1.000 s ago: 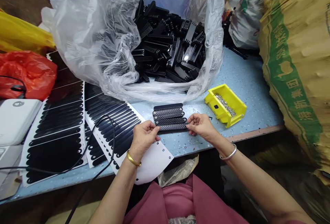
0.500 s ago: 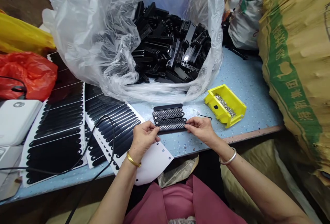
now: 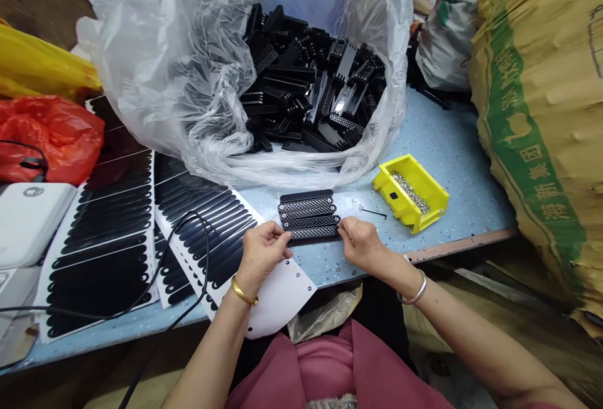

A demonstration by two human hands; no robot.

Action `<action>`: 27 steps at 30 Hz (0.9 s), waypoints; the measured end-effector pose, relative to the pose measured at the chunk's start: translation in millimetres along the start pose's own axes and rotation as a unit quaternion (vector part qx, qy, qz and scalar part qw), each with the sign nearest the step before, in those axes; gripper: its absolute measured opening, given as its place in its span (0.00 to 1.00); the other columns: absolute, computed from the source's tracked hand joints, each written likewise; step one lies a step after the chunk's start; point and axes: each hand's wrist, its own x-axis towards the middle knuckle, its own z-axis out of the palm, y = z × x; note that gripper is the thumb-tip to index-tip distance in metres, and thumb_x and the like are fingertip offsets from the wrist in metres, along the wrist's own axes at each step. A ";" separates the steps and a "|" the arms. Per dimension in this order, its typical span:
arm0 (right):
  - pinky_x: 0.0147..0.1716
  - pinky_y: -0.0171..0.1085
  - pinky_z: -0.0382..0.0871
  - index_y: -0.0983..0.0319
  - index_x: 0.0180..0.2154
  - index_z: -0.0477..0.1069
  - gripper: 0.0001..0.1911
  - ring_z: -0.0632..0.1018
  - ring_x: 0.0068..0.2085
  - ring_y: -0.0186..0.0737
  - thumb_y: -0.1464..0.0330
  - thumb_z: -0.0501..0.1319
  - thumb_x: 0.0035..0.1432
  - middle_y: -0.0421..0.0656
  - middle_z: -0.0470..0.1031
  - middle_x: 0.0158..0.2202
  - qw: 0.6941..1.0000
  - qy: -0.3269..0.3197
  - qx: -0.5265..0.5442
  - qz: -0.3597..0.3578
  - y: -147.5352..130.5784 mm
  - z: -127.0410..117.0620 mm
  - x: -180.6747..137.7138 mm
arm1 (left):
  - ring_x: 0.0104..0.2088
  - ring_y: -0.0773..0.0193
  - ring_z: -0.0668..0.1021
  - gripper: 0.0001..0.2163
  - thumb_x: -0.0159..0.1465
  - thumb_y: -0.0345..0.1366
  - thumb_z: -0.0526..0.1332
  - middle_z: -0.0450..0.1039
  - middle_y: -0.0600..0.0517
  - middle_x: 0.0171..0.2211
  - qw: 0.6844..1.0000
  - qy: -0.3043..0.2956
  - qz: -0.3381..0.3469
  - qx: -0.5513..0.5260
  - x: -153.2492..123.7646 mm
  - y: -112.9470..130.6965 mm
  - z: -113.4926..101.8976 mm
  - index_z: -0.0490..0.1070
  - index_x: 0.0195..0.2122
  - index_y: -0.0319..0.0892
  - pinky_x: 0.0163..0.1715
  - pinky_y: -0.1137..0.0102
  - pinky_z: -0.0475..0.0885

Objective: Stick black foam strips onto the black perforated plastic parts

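Several black textured bars lie side by side on the blue table, with silver screws at the ends of some. My left hand (image 3: 265, 247) pinches the left end of the nearest black textured bar (image 3: 315, 232). At that bar's right end is my right hand (image 3: 362, 240), its fingers curled together; whatever is between its fingertips is hidden. Beyond the nearest bar are more textured bars (image 3: 306, 208) and a smooth black bar (image 3: 306, 196) at the back. A thin, dark L-shaped hex key (image 3: 375, 213) rests right of them, near a yellow bin (image 3: 436, 208) of small metal screws (image 3: 411, 193).
A clear plastic bag (image 3: 188, 82) full of black bars (image 3: 301, 82) stands behind. To the left are sheets of black stickers (image 3: 101, 264), a black cable (image 3: 207, 258), a white box (image 3: 35, 220) and a red bag (image 3: 51, 136). A large yellow-brown sack (image 3: 541, 114) bounds the right.
My right hand has turned and its fingers have curled in tighter at the bar's right end. The hex key has shifted slightly. My left hand has stayed in place.
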 end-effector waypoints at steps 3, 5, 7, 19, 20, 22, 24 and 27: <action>0.26 0.36 0.61 0.62 0.28 0.67 0.09 0.72 0.24 0.39 0.77 0.52 0.58 0.46 0.73 0.25 0.999 0.036 0.002 -0.017 -0.4 2.3 -1.2 | 0.16 0.63 0.78 0.09 0.52 0.39 0.66 0.71 0.52 0.12 1.000 0.000 0.004 -0.001 0.5 -0.8 0.3 0.69 0.23 0.40 0.15 0.77 0.69; 0.26 0.36 0.62 0.61 0.28 0.66 0.10 0.72 0.24 0.38 0.76 0.52 0.59 0.44 0.72 0.24 0.998 0.057 0.039 -0.009 -0.3 1.5 -2.4 | 0.15 0.63 0.78 0.09 0.52 0.39 0.66 0.71 0.52 0.12 1.000 0.001 0.003 -0.002 0.8 -1.3 0.4 0.69 0.23 0.40 0.15 0.77 0.69; 0.26 0.35 0.64 0.60 0.29 0.65 0.09 0.73 0.23 0.37 0.75 0.53 0.60 0.42 0.72 0.23 0.992 0.065 0.100 0.030 0.1 -0.7 -3.8 | 0.15 0.63 0.78 0.09 0.52 0.39 0.66 0.71 0.51 0.12 1.000 0.001 0.002 -0.004 0.9 -1.6 0.4 0.69 0.23 0.40 0.15 0.77 0.69; 0.35 0.38 0.68 0.64 0.36 0.78 0.10 0.80 0.35 0.46 0.71 0.58 0.59 0.51 0.80 0.33 0.982 0.009 -0.084 0.171 52.8 -40.5 1.2 | 0.18 0.61 0.79 0.11 0.53 0.42 0.66 0.73 0.51 0.14 1.000 -0.009 -0.007 0.020 0.6 0.3 -1.7 0.70 0.25 0.40 0.17 0.74 0.71; 0.35 0.39 0.68 0.65 0.37 0.79 0.10 0.80 0.37 0.47 0.71 0.58 0.60 0.52 0.80 0.34 0.973 -0.042 -0.125 0.190 59.1 -43.6 2.7 | 0.18 0.60 0.80 0.11 0.53 0.43 0.65 0.73 0.51 0.15 1.000 -0.012 -0.002 0.028 0.6 -1.4 -2.9 0.70 0.26 0.40 0.18 0.74 0.71; 0.35 0.39 0.66 0.66 0.38 0.79 0.11 0.79 0.38 0.49 0.71 0.57 0.60 0.53 0.80 0.36 0.951 -0.141 -0.182 0.204 67.0 -45.5 4.9 | 0.19 0.60 0.80 0.11 0.55 0.43 0.64 0.74 0.52 0.16 0.997 0.000 0.034 0.067 -0.9 -4.7 -6.0 0.72 0.29 0.40 0.20 0.72 0.72; 0.33 0.39 0.63 0.67 0.37 0.79 0.13 0.79 0.37 0.49 0.74 0.55 0.60 0.54 0.80 0.36 0.937 -0.199 -0.208 0.199 68.4 -42.3 5.8 | 0.19 0.62 0.79 0.11 0.57 0.42 0.64 0.74 0.54 0.17 0.980 0.057 0.121 0.149 -5.6 -5.5 -8.2 0.75 0.34 0.39 0.22 0.71 0.72; 0.29 0.38 0.58 0.70 0.37 0.78 0.14 0.77 0.34 0.47 0.79 0.54 0.56 0.56 0.79 0.36 0.936 -0.203 -0.223 0.183 62.9 -36.2 4.8 | 0.23 0.62 0.80 0.09 0.60 0.38 0.64 0.77 0.52 0.23 0.895 0.156 0.317 0.272 -16.5 1.5 -2.3 0.76 0.39 0.40 0.28 0.69 0.73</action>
